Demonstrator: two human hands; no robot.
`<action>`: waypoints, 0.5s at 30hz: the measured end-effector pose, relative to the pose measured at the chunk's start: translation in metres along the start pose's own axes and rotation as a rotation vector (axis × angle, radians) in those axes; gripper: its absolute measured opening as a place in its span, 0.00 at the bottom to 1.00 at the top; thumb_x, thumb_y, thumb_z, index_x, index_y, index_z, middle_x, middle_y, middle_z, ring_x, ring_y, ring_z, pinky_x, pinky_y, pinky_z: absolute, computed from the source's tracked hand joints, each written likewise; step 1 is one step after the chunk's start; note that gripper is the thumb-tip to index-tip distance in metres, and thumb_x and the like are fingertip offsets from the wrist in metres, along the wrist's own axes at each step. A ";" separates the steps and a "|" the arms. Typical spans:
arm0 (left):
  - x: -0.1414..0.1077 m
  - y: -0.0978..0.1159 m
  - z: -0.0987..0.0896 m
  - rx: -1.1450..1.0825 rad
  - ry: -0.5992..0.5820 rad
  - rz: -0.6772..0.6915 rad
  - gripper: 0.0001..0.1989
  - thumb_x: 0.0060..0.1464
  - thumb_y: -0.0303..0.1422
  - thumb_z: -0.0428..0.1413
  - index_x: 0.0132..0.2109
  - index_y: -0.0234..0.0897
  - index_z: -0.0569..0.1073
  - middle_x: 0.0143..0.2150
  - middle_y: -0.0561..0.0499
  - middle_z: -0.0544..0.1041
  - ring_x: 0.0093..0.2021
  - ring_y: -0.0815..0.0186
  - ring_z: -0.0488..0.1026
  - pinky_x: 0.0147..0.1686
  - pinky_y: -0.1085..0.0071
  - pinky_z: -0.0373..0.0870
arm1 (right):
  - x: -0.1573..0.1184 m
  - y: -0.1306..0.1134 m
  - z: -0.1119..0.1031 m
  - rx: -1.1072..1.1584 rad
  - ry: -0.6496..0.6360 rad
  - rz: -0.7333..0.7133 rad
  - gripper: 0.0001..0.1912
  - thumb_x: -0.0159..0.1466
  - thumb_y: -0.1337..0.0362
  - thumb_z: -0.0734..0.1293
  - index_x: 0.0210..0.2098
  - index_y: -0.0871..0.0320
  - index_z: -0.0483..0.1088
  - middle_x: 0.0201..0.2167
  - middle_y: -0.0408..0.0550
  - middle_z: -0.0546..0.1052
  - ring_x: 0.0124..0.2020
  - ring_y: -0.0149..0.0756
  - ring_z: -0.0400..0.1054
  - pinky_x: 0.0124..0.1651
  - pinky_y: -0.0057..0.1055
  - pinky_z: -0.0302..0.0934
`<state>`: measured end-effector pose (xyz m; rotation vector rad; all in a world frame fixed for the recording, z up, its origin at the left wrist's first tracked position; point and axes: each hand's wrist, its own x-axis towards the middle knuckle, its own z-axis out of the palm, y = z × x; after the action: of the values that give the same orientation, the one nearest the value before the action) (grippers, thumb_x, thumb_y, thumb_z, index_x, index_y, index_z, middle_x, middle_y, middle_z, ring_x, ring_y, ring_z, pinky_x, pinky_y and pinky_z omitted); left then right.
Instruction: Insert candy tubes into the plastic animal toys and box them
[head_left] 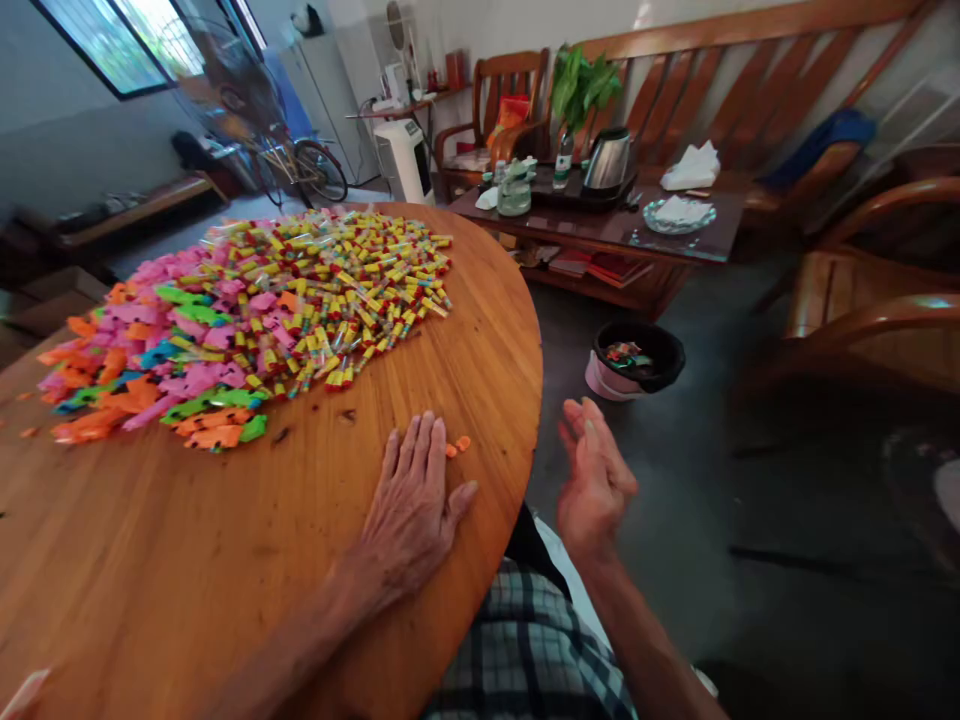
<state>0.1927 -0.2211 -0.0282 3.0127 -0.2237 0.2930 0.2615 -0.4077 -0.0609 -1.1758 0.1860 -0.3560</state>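
The left hand (pixel 409 495) lies palm down and free on the smooth, varnished wood of the round table (pixel 300 530), its fingers extended and its wrinkled back showing. Just beyond its thumb, to the right, are small, flat, rounded orange bits (pixel 459 446), near the table's curved edge. The right hand (pixel 594 485) is raised off the table's right side, unclenched, fingers together and slightly bent; it is a little blurred.

At the far left of the tabletop, 2 heaps run into each other. Pink, orange, green and blue moulded pieces (pixel 199 375), matte and irregular in outline, lie to the left; slim yellow-and-red tubes (pixel 360 290) with glossy, clear sections spread to the right.

On the grey floor right of the table stands 1 round, pale pink bucket (pixel 609 382), lined with crinkled black plastic and holding mixed scraps (pixel 627 354). Farther off, a low, dark, glossy table (pixel 645 240) carries a brushed-metal kettle (pixel 607 160), leafy greens (pixel 581 85) in a clear bottle (pixel 562 165), and a glassy dish (pixel 679 217) with crumpled white tissue (pixel 681 209).
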 end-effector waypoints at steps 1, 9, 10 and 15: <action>0.006 0.004 0.003 0.005 -0.004 0.003 0.36 0.71 0.47 0.41 0.73 0.23 0.48 0.74 0.29 0.52 0.75 0.46 0.47 0.70 0.42 0.54 | 0.001 0.005 0.002 0.126 0.053 0.168 0.21 0.67 0.51 0.67 0.55 0.55 0.73 0.54 0.51 0.77 0.58 0.45 0.69 0.64 0.52 0.59; 0.057 0.060 0.025 -0.017 -0.037 0.135 0.35 0.71 0.46 0.36 0.72 0.22 0.50 0.74 0.29 0.51 0.76 0.46 0.43 0.71 0.42 0.51 | 0.010 0.012 0.024 0.700 -0.050 0.698 0.18 0.67 0.48 0.65 0.44 0.54 0.77 0.46 0.49 0.81 0.55 0.42 0.72 0.62 0.45 0.63; 0.062 0.070 0.026 -0.030 -0.058 0.169 0.35 0.71 0.46 0.36 0.72 0.22 0.50 0.74 0.29 0.50 0.76 0.46 0.43 0.72 0.42 0.50 | 0.012 0.013 0.021 0.704 -0.044 0.712 0.17 0.66 0.49 0.65 0.42 0.54 0.77 0.45 0.48 0.81 0.54 0.41 0.72 0.62 0.44 0.63; 0.077 0.104 0.019 -0.190 -0.131 0.269 0.33 0.71 0.44 0.36 0.73 0.25 0.48 0.75 0.34 0.51 0.76 0.47 0.43 0.72 0.39 0.48 | 0.028 0.028 0.000 0.536 -0.112 0.576 0.15 0.65 0.51 0.65 0.38 0.55 0.77 0.39 0.48 0.82 0.51 0.42 0.74 0.60 0.43 0.66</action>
<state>0.2544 -0.3360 -0.0216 2.8120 -0.6336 0.0889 0.2930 -0.4082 -0.0855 -0.5714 0.2996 0.1668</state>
